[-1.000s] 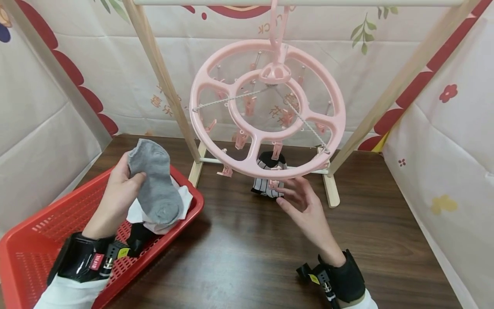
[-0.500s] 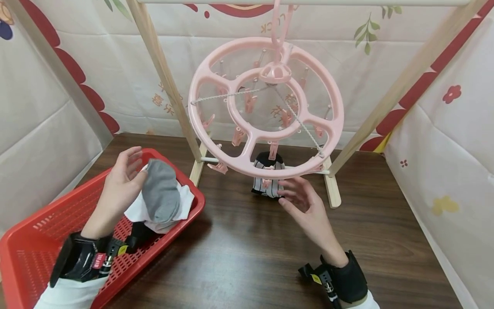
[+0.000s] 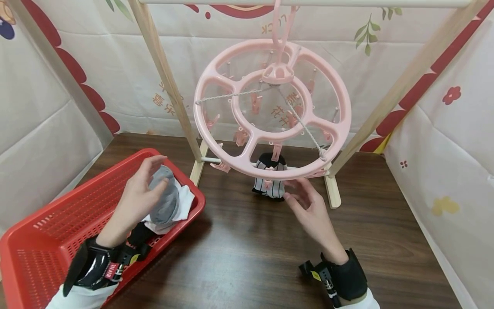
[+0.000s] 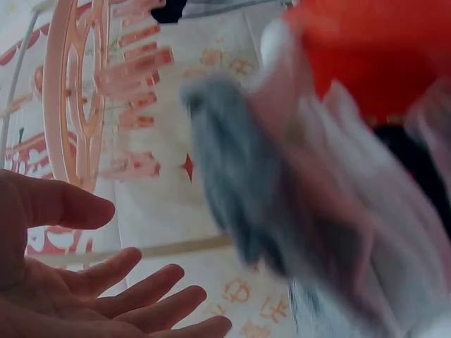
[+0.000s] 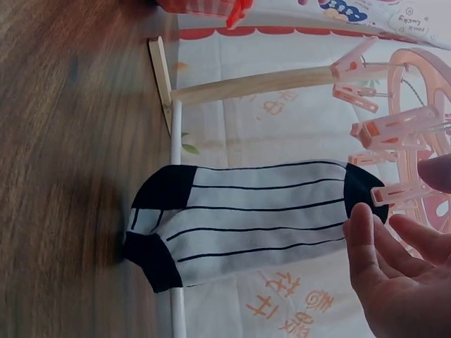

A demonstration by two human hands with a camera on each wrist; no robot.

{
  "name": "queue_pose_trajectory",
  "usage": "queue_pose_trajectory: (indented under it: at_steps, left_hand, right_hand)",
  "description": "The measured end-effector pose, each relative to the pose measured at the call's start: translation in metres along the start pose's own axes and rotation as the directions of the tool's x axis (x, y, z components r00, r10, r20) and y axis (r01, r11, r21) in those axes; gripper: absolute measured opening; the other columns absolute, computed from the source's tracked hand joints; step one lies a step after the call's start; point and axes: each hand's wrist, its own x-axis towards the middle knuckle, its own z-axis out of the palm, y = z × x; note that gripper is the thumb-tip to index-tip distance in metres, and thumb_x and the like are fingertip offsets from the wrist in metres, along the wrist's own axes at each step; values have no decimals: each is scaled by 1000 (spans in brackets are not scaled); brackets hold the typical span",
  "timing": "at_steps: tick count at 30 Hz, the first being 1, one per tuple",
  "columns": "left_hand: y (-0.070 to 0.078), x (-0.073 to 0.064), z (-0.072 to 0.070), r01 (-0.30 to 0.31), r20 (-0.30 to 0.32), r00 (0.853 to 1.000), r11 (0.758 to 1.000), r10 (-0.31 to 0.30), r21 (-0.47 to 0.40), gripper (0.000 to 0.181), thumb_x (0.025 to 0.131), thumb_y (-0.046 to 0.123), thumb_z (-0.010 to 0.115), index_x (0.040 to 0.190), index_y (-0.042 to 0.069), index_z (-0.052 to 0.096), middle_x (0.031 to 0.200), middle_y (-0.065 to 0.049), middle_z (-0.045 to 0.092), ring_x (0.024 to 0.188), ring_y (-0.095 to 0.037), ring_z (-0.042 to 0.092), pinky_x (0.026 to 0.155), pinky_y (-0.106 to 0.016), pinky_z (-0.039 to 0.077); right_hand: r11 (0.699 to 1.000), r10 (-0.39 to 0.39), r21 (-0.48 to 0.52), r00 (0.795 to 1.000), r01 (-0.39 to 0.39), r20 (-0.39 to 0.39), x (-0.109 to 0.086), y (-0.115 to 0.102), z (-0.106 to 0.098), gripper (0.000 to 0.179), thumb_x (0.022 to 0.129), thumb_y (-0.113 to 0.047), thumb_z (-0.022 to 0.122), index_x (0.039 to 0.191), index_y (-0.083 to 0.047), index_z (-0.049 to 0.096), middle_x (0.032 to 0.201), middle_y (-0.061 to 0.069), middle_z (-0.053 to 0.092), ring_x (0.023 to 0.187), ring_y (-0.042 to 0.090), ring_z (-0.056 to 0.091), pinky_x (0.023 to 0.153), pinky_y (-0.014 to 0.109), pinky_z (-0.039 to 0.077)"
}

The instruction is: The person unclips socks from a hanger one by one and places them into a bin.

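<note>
In the head view my left hand (image 3: 137,197) is over the red basket, fingers spread and holding nothing. Right beside it a grey sock (image 3: 165,201) lies on a white cloth piece (image 3: 185,201) in the basket. The left wrist view has these clothes blurred beyond the fingers. My right hand (image 3: 311,210) stands under the near rim of a pink round hanger (image 3: 247,165), fingers loosely bent. A white sock with black stripes (image 5: 261,215) hangs by its black toe from a pink clip (image 5: 403,193). The right fingertips are right at that toe.
The red basket (image 3: 46,219) stands at the left of the brown table (image 3: 239,257). A wooden frame (image 3: 164,81) with a white top bar (image 3: 308,3) carries the hanger. Several unused pink clips dangle from its rings. Patterned white cloth walls (image 3: 440,171) enclose the back and sides.
A second ago my left hand held the grey sock up; it let go of it into the basket, then moved right over the pile. The hanger swung slightly left, then right. My right hand barely moved.
</note>
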Motion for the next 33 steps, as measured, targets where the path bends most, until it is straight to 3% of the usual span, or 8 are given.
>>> queue_pose_trajectory:
  at_steps: [4, 8, 11, 14, 20, 26, 29, 33]
  left_hand:
    - [5, 0, 9, -46, 33, 998, 999, 45, 18, 49, 86, 2, 53, 132, 4, 37, 136, -23, 43, 127, -40, 35, 99, -63, 30]
    - [9, 0, 18, -122, 42, 992, 991, 120, 53, 44, 85, 1, 55, 127, 2, 43, 128, -23, 50, 120, -38, 42, 96, -60, 34]
    - [12, -1, 23, -154, 75, 986, 984, 148, 84, 40, 86, 4, 56, 125, 6, 47, 117, -19, 56, 84, -32, 55, 76, -51, 45]
    - [16, -2, 29, -162, 115, 982, 982, 151, 100, 38, 87, 8, 56, 124, 10, 49, 107, -14, 59, 66, -24, 44, 64, -41, 40]
    - [22, -6, 45, -171, 166, 973, 983, 159, 60, 37, 88, 12, 57, 124, 14, 50, 116, -11, 60, 98, -24, 53, 83, -48, 43]
    - [29, -7, 71, -215, 194, 958, 977, 210, 6, 33, 86, 12, 59, 119, 13, 54, 90, -8, 64, 74, -17, 56, 68, -39, 47]
    - [30, -7, 86, -227, 208, 950, 973, 231, -44, 31, 86, 11, 59, 117, 11, 56, 108, -6, 64, 90, -16, 58, 79, -40, 47]
    - [30, -8, 108, -178, 253, 947, 980, 196, -92, 31, 86, 15, 59, 117, 14, 56, 116, -5, 63, 105, -16, 56, 87, -43, 46]
  right_hand:
    - [998, 9, -61, 1000, -8, 2, 2, 1, 0, 37, 88, -3, 57, 124, -6, 49, 124, 19, 54, 102, 16, 57, 84, 20, 49]
    - [990, -58, -127, 998, 58, 3, 6, 1, 1, 47, 88, -2, 57, 132, -9, 45, 136, 13, 47, 114, 22, 50, 96, 34, 44]
    - [984, -97, -149, 995, 97, 3, 10, 1, 3, 53, 87, 0, 57, 137, -10, 40, 141, 13, 42, 123, 25, 43, 101, 43, 38]
    - [978, -108, -177, 994, 107, 4, 14, -1, 6, 57, 87, 1, 57, 139, -10, 37, 142, 14, 41, 126, 27, 40, 102, 47, 36]
    - [953, -139, -273, 990, 131, -8, 19, -7, 12, 63, 83, 2, 61, 139, -4, 34, 143, 19, 39, 129, 30, 36, 103, 53, 33]
    - [929, -198, -319, 980, 185, -7, 29, -15, 13, 67, 84, -5, 63, 142, -6, 30, 144, 17, 38, 130, 27, 35, 104, 52, 31]
    - [929, -229, -296, 973, 222, 11, 36, -18, 13, 69, 83, -6, 64, 142, -7, 28, 144, 18, 36, 131, 27, 33, 104, 51, 31]
    - [957, -236, -174, 972, 234, 10, 45, -19, 17, 66, 84, -2, 62, 141, -3, 29, 143, 20, 35, 132, 27, 31, 106, 50, 30]
